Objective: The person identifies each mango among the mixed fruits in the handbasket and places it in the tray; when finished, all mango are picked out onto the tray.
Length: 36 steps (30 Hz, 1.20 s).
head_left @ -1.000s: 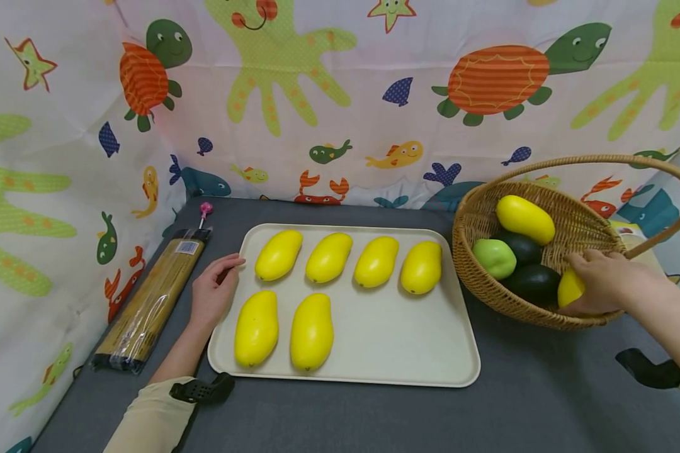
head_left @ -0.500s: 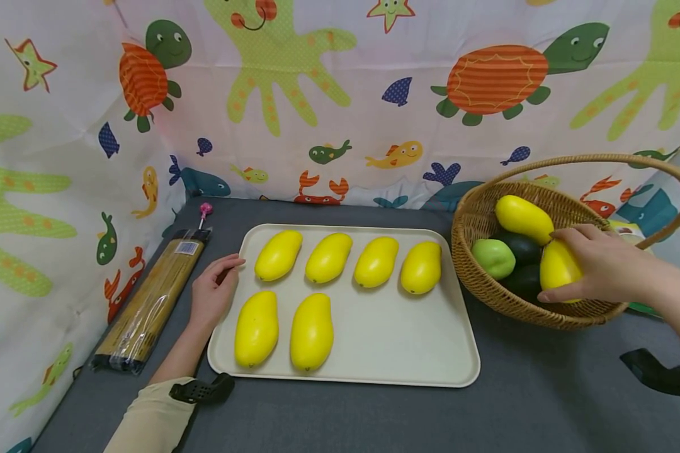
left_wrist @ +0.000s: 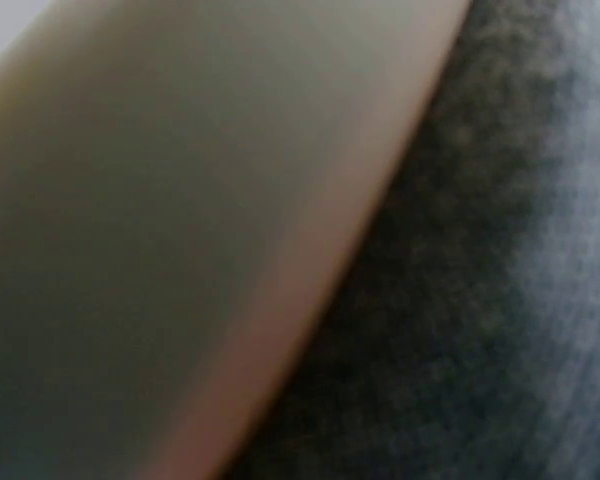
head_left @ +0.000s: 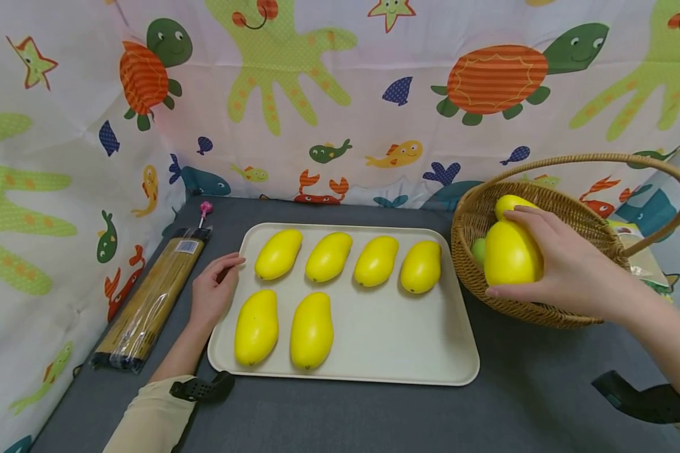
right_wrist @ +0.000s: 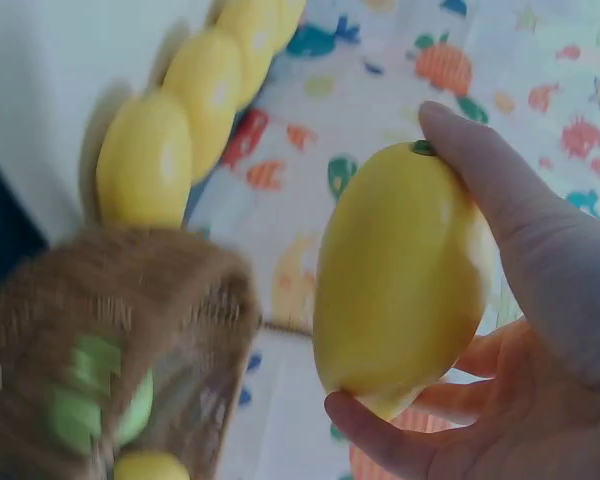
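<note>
My right hand (head_left: pixel 569 267) holds a yellow mango (head_left: pixel 512 253) between thumb and fingers, over the wicker basket (head_left: pixel 595 229). In the right wrist view the same mango (right_wrist: pixel 400 275) is gripped at its two ends, its green stem spot by the thumb. Behind it, a second yellow mango (head_left: pixel 510 204) and a green apple-like fruit (head_left: pixel 478 250) show partly inside the basket. My left hand (head_left: pixel 212 292) rests with its fingertips at the left rim of the cream tray (head_left: pixel 396 340). On the tray lie several yellow mangoes (head_left: pixel 311 330) in two rows. The left wrist view is a blur.
The basket's tall arched handle (head_left: pixel 600 157) rises at the right. A packet of thin brown sticks (head_left: pixel 153 296) lies left of the tray, a pink-topped stick (head_left: pixel 206 211) at its far end. A printed curtain (head_left: pixel 328 94) hangs behind the dark table (head_left: pixel 340 412).
My right hand has lifted the mango from the basket's right side and carried it up and leftward. It now covers the dark fruits there. My left hand stays put.
</note>
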Available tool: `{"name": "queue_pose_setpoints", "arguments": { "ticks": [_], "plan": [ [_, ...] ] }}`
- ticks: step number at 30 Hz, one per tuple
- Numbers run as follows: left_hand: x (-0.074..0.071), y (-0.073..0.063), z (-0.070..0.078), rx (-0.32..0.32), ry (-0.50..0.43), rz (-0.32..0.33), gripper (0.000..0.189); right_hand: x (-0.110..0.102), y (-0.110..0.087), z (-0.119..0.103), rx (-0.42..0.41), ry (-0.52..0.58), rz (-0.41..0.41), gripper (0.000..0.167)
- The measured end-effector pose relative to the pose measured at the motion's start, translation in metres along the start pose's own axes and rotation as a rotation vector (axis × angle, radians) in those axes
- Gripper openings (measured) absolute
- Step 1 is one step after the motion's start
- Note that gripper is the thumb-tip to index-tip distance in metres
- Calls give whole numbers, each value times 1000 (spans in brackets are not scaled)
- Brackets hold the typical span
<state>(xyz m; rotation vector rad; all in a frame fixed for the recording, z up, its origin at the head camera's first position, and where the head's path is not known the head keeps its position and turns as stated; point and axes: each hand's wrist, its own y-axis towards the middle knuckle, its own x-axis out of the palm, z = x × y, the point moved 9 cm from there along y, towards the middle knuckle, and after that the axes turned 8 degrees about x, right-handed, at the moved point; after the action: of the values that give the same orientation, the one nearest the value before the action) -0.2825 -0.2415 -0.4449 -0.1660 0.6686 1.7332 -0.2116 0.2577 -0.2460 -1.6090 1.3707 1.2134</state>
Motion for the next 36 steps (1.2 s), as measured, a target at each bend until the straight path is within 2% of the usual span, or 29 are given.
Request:
{"name": "queue_pose_setpoints", "arguments": {
  "ticks": [4,9,14,20,27,36],
  "plan": [
    [0,0,0,1,-2,3,23,12,-2,-26,-88,69,-1,105],
    [0,0,0,8,-5,6,23,39,-3,-50,-180,117,-28,106],
    [0,0,0,8,-6,10,23,73,-3,-62,-200,155,-88,111],
    [0,0,-1,1,-7,12,23,106,-4,-72,-216,191,-98,112],
    [0,1,-1,-11,-1,8,23,131,-5,-83,-214,220,-106,114],
    [-2,-1,5,41,-28,37,23,157,-8,-95,-233,246,-87,116]
  ]
}}
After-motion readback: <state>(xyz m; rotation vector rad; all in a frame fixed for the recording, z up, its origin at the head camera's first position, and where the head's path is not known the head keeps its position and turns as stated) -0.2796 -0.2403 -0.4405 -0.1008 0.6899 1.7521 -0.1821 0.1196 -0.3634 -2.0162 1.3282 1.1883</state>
